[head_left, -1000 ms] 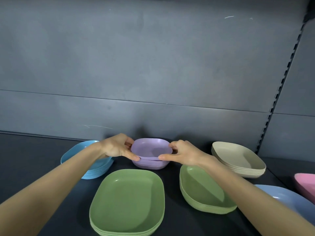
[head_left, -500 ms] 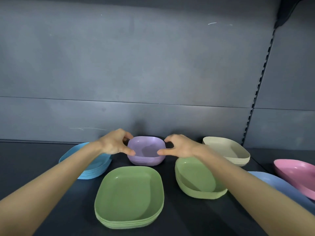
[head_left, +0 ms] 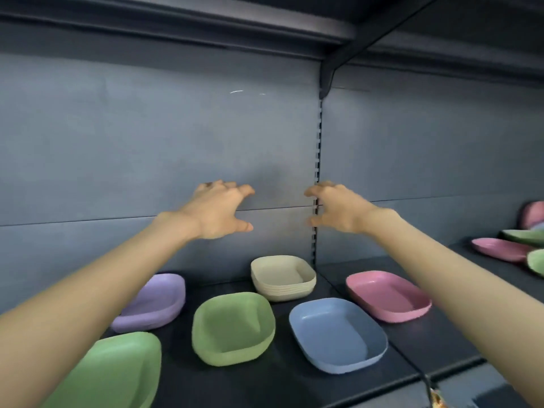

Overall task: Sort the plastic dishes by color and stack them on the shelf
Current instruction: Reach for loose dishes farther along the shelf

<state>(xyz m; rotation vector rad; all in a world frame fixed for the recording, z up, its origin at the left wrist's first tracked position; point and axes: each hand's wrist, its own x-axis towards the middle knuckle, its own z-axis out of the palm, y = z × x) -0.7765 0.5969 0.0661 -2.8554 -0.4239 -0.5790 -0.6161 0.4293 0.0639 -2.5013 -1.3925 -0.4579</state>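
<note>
My left hand and my right hand hang in the air in front of the grey back panel, fingers spread, holding nothing. Below them on the dark shelf lie plastic dishes: a purple bowl stack partly behind my left forearm, a beige bowl stack, a green bowl, green plates at the lower left, a blue dish and a pink dish.
On the shelf section to the right lie more pink dishes and green dishes in a mixed pile. A slotted upright divides the back panel. Another shelf runs overhead.
Both hands let go of the purple bowl stack and rose up off the shelf. The view swung to the right, bringing the blue and pink dishes into sight.
</note>
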